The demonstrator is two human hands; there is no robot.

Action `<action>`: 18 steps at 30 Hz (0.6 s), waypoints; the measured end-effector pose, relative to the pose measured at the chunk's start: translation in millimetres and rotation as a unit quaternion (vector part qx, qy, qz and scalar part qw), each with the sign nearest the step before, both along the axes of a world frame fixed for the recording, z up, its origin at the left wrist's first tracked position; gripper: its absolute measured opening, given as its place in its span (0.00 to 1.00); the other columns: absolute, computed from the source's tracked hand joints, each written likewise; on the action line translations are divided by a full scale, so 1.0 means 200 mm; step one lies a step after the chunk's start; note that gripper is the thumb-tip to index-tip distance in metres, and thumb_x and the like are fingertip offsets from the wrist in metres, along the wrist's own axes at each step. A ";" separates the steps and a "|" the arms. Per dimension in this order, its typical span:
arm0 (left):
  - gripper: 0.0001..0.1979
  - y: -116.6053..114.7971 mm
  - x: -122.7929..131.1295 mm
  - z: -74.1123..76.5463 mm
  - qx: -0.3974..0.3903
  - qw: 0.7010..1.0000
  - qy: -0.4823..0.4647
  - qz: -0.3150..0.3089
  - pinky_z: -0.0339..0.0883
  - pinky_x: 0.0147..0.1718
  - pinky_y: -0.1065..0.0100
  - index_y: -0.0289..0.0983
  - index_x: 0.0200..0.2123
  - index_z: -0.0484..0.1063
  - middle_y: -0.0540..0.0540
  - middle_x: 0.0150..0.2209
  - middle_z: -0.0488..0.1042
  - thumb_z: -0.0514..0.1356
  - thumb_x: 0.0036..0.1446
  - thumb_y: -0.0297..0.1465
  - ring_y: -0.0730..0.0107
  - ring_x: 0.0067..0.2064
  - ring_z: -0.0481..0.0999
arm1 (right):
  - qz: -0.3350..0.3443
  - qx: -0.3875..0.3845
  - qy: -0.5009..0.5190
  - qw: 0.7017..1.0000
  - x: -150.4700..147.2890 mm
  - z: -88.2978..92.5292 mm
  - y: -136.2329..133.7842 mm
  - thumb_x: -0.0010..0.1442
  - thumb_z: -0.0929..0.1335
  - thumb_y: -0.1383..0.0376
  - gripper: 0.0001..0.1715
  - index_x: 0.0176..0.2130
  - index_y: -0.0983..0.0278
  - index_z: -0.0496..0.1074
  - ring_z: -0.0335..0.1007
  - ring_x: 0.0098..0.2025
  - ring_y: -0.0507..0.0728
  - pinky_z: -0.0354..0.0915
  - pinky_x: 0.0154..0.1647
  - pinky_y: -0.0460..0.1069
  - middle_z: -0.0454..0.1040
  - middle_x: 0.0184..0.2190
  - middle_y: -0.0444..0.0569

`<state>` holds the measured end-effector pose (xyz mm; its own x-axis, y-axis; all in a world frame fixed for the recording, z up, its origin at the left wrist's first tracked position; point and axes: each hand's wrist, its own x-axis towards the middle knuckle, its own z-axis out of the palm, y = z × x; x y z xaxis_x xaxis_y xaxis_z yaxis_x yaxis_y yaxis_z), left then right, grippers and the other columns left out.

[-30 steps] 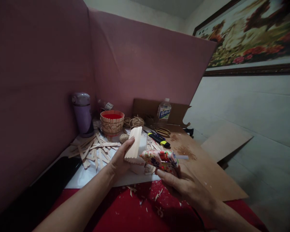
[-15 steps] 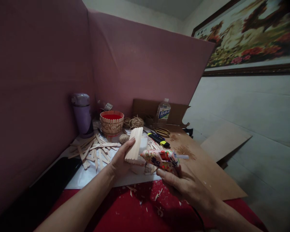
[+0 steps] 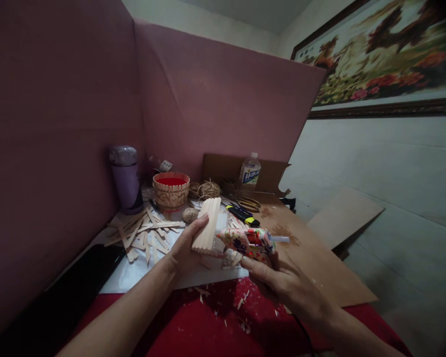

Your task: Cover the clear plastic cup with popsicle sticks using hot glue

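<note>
My left hand (image 3: 188, 246) grips a piece faced with several pale wooden sticks (image 3: 207, 225) side by side, the thumb lying over its front. Part of this piece, on its right, looks white or clear. My right hand (image 3: 275, 277) is closed round a glue gun (image 3: 247, 242) wrapped in a colourful floral pattern. Its nozzle points left, close to the right edge of the stick piece; whether they touch I cannot tell. A translucent glue stick (image 3: 280, 239) juts out of the gun's rear end.
Loose wooden sticks (image 3: 154, 225) lie left, near a purple bottle (image 3: 127, 181). Behind are a stick-covered bowl (image 3: 171, 193), twine (image 3: 209, 189), a yellow-black cutter (image 3: 243, 215), scissors (image 3: 249, 203) and a clear bottle (image 3: 250, 171). Cardboard (image 3: 312, 267) covers the right; scraps dot the red cloth (image 3: 193, 327).
The view has shifted slightly. The glue gun's nozzle has risen a little along the right edge of the stick piece; both hands keep their holds.
</note>
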<state>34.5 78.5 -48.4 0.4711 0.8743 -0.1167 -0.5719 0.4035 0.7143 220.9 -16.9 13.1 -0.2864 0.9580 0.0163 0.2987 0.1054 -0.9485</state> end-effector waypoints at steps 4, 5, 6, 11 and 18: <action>0.23 -0.01 0.00 0.01 0.000 1.000 0.003 0.001 0.76 0.29 0.59 0.31 0.51 0.71 0.38 0.33 0.80 0.58 0.57 0.39 0.60 0.28 0.79 | -0.002 0.003 0.004 1.000 0.00 0.00 0.00 0.58 0.67 0.49 0.21 0.27 0.63 0.66 0.47 0.19 0.47 0.46 0.18 0.46 0.54 0.16 0.38; 0.23 -0.01 0.00 0.01 -0.001 1.000 0.007 -0.003 0.76 0.29 0.59 0.30 0.52 0.71 0.37 0.33 0.80 0.57 0.57 0.39 0.60 0.28 0.79 | -0.004 0.005 0.005 1.000 0.00 0.00 0.00 0.58 0.67 0.49 0.21 0.27 0.63 0.66 0.47 0.19 0.47 0.46 0.17 0.46 0.55 0.16 0.38; 0.24 -0.01 0.00 0.01 -0.004 1.000 0.013 -0.006 0.76 0.29 0.58 0.30 0.52 0.71 0.37 0.33 0.80 0.57 0.58 0.39 0.60 0.29 0.79 | -0.006 0.007 0.006 1.000 0.00 0.00 0.00 0.59 0.67 0.49 0.21 0.26 0.63 0.66 0.47 0.19 0.47 0.46 0.17 0.46 0.55 0.16 0.38; 0.22 -0.02 0.00 0.02 -0.024 0.999 0.028 -0.003 0.76 0.30 0.58 0.30 0.49 0.72 0.38 0.30 0.80 0.56 0.58 0.40 0.60 0.28 0.78 | 0.002 0.008 0.015 1.000 0.01 -0.02 0.01 0.60 0.67 0.49 0.22 0.26 0.63 0.66 0.48 0.17 0.47 0.45 0.16 0.46 0.57 0.16 0.38; 0.18 -0.03 0.00 0.02 -0.015 1.000 0.017 0.006 0.75 0.28 0.60 0.30 0.41 0.75 0.38 0.30 0.80 0.58 0.57 0.38 0.60 0.28 0.79 | 0.003 -0.006 0.028 1.000 0.05 -0.07 0.02 0.59 0.67 0.48 0.22 0.26 0.63 0.70 0.49 0.19 0.48 0.47 0.17 0.45 0.58 0.17 0.40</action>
